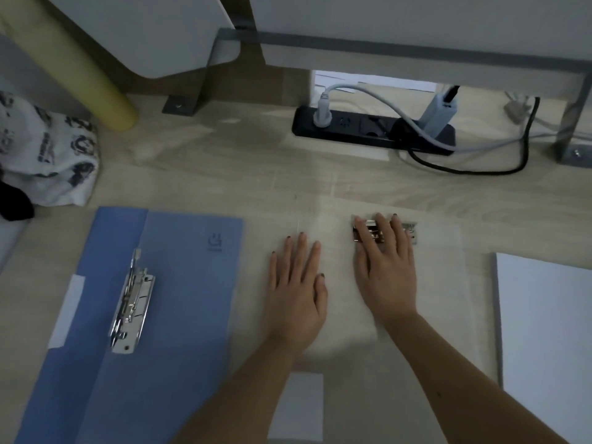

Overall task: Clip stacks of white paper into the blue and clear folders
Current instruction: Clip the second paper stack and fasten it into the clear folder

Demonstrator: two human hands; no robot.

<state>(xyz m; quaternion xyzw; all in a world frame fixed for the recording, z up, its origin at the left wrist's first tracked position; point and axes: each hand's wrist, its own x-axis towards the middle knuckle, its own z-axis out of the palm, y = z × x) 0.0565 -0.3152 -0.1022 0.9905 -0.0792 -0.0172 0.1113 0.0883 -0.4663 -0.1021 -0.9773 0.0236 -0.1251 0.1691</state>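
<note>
Right hand [386, 270] covers the clear folder's [448, 283] metal clip [371, 233].

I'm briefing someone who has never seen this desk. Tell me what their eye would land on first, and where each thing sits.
First, the two bare hands in the middle: the left hand lies flat on the clear folder, and the right hand has its fingers over that folder's metal clip. Next, the open blue folder at left, with its shiny clip raised. A stack of white paper waits at the right edge.
</note>
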